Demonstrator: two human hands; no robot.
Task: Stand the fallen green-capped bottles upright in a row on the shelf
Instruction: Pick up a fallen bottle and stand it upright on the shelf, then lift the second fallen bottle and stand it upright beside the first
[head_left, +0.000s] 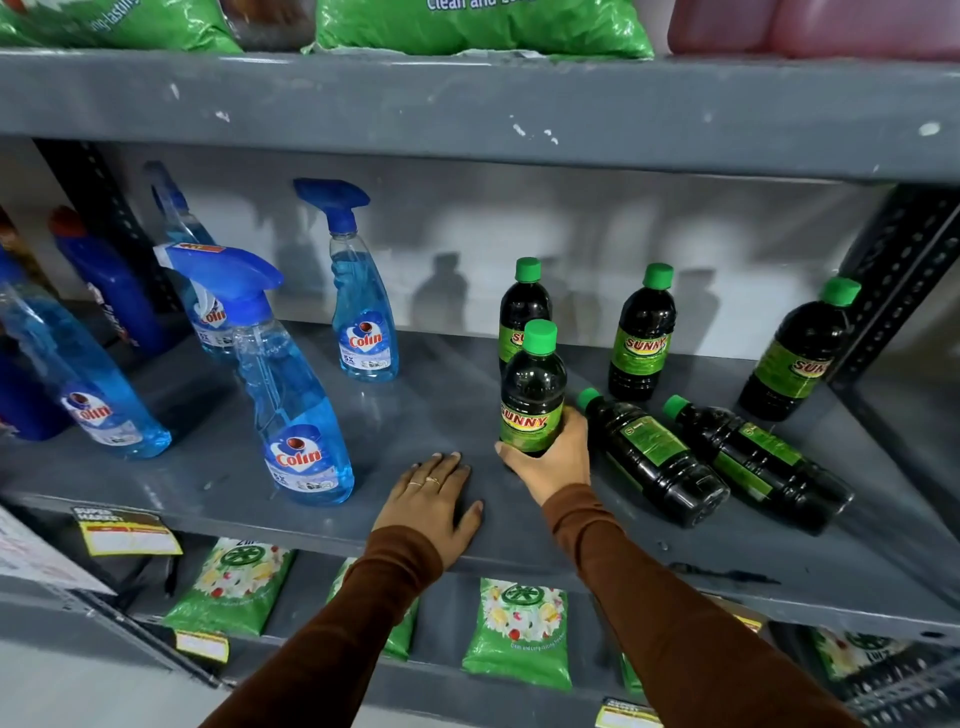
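Observation:
My right hand (551, 457) grips the lower part of an upright green-capped SUNNY bottle (533, 387) near the front of the grey shelf (415, 415). Just right of it, two dark bottles lie on their sides, caps pointing back-left: one (652, 454) close to my hand, the other (756, 460) beside it. Three more stand upright further back: one (522, 306) behind the held bottle, one (643, 335) in the middle, one (802, 351) by the right post. My left hand (434, 496) rests flat on the shelf, holding nothing.
Several blue Colin spray bottles stand on the left half, the nearest (291, 395) left of my left hand. A perforated metal post (893, 280) bounds the right side. Green pouches (517, 631) lie on the shelf below, and the upper shelf edge (467, 109) hangs overhead.

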